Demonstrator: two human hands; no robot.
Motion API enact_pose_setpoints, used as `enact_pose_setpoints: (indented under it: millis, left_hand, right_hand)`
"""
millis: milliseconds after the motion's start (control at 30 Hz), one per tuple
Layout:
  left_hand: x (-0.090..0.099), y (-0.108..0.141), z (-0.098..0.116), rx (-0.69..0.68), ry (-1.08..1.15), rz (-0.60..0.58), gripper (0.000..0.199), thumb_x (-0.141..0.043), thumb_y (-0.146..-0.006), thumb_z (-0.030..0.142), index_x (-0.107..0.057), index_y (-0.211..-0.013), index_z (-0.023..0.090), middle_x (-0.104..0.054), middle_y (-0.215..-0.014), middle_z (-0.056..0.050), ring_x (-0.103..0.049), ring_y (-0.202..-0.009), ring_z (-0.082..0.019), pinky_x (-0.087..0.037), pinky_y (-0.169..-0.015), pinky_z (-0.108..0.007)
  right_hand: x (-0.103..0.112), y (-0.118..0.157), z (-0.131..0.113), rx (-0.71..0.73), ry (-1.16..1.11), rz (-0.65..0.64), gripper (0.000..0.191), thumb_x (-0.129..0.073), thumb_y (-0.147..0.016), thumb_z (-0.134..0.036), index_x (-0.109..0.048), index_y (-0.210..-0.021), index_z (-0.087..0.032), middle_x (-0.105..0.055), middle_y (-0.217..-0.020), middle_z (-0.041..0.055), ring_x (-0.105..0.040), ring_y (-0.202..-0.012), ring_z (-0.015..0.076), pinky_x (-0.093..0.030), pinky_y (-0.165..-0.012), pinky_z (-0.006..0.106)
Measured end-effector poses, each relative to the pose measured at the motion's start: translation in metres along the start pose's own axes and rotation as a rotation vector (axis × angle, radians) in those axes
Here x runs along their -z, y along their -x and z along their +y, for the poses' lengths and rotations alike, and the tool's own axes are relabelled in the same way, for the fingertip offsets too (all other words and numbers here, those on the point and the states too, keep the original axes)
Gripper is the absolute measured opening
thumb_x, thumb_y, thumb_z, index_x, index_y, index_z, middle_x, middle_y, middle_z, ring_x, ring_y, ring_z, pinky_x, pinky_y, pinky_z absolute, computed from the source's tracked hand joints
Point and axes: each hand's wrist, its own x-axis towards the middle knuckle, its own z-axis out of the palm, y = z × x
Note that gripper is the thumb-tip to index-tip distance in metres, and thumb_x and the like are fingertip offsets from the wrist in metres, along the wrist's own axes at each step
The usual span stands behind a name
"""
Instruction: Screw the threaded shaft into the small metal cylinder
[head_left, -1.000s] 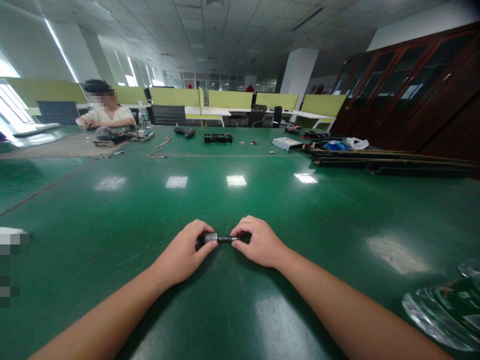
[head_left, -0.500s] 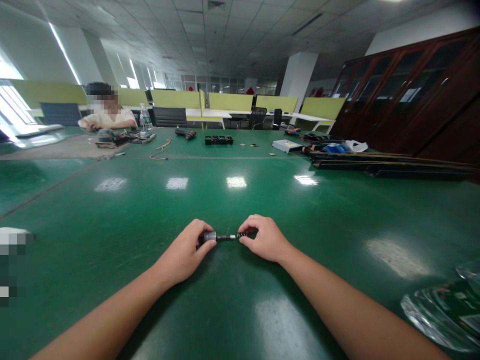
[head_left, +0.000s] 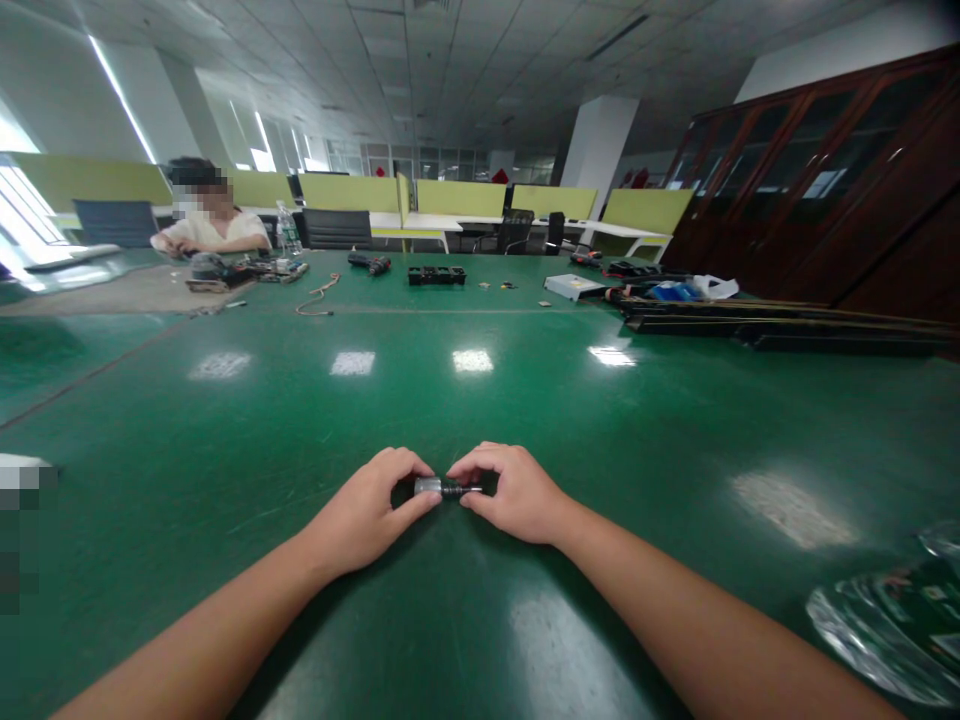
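The left hand grips a silver cylinder; the right hand holds its dark shaft, over a green tabletop.

The cylindrical part is silver and black, the tabletop green, the cabinet reddish-brown.

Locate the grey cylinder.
In the head view, below and slightly left of centre, the left hand holds the grey cylinder, its shaft pointing toward the right hand.

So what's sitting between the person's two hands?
In the head view, a grey metal cylinder with a slim, mostly dark shaft spans the gap from the left hand to the right hand; the green tabletop lies beneath.
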Motion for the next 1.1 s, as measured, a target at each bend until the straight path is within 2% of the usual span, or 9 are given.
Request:
enact_pose_setpoints:
  millis: [167, 367, 500, 700, 800, 933, 1100]
  left_hand:
    - [-0.0009, -0.0017, -0.0022, -0.04, -0.016, 0.007, 0.018, -0.057, -0.091, 0.036, -0.064, -0.094, 0.02, -0.063, -0.094, -0.004, -0.057, -0.092, -0.021, -0.045, -0.083, -0.033]
    - [-0.0016, -0.0007, -0.0025, -0.052, -0.019, 0.007, 0.019, -0.056, -0.091, 0.038, -0.063, -0.094, 0.02, -0.063, -0.094, -0.004, -0.057, -0.091, -0.02, -0.045, -0.082, -0.033]
    - [-0.0016, -0.0007, -0.0023, -0.053, -0.017, 0.003, 0.019, -0.057, -0.091, 0.038, -0.063, -0.094, 0.02, -0.063, -0.093, -0.004, -0.057, -0.091, -0.021, -0.045, -0.082, -0.033]
    - [-0.0016, -0.0005, -0.0023, -0.051, -0.011, 0.009, 0.017, -0.059, -0.089, 0.035, -0.064, -0.095, 0.02, -0.063, -0.094, -0.004, -0.057, -0.09, -0.021, -0.046, -0.081, -0.033]
    - [-0.0016, -0.0001, -0.002, -0.04, -0.014, 0.008, 0.017, -0.059, -0.089, 0.035, -0.064, -0.095, 0.02, -0.064, -0.094, -0.004, -0.058, -0.09, -0.021, -0.046, -0.081, -0.033]
    - [-0.0012, -0.0004, -0.0011, -0.025, -0.015, 0.001, 0.018, -0.058, -0.089, 0.036, -0.064, -0.096, 0.021, -0.064, -0.093, -0.004, -0.058, -0.089, -0.021, -0.046, -0.08, -0.033]
    - [-0.0009, -0.0012, 0.0001, -0.011, -0.012, 0.0, 0.019, -0.058, -0.09, 0.036, -0.064, -0.096, 0.02, -0.065, -0.093, -0.004, -0.058, -0.089, -0.021, -0.046, -0.08, -0.033]
  right_hand:
    - [0.002, 0.0002, -0.0033, 0.018, -0.003, -0.004, 0.022, -0.072, -0.071, -0.015, -0.07, -0.093, -0.019, -0.07, -0.083, 0.0023, -0.061, -0.078, 0.0155, -0.048, -0.075, 0.03]
    - [0.0016, 0.0003, -0.0051, 0.045, 0.2, -0.05, 0.015, -0.066, -0.084, -0.031, -0.072, -0.094, -0.022, -0.069, -0.09, 0.0035, -0.058, -0.089, 0.0187, -0.041, -0.083, 0.036]
    - [-0.0007, 0.0012, -0.0038, 0.073, 0.218, -0.082, 0.014, -0.066, -0.085, -0.03, -0.072, -0.096, -0.024, -0.067, -0.091, 0.003, -0.056, -0.09, 0.0185, -0.038, -0.085, 0.037]
    - [-0.0027, 0.0011, -0.0026, 0.091, 0.183, -0.059, 0.012, -0.072, -0.078, -0.022, -0.07, -0.09, -0.021, -0.068, -0.088, 0.0017, -0.057, -0.088, 0.0175, -0.039, -0.082, 0.034]
    - [-0.0022, 0.0012, -0.0042, 0.09, 0.168, -0.058, 0.015, -0.074, -0.075, -0.023, -0.069, -0.089, -0.021, -0.069, -0.086, 0.0011, -0.059, -0.085, 0.0172, -0.04, -0.082, 0.034]
    - [-0.0017, 0.0006, -0.0057, 0.087, 0.155, -0.057, 0.008, -0.069, -0.08, -0.023, -0.07, -0.088, -0.021, -0.069, -0.082, 0.0013, -0.059, -0.081, 0.0163, -0.04, -0.081, 0.033]
    - [-0.0028, 0.0, -0.0051, 0.091, 0.171, -0.069, 0.011, -0.067, -0.083, -0.025, -0.072, -0.093, -0.022, -0.07, -0.084, 0.0016, -0.06, -0.083, 0.0165, -0.039, -0.081, 0.033]
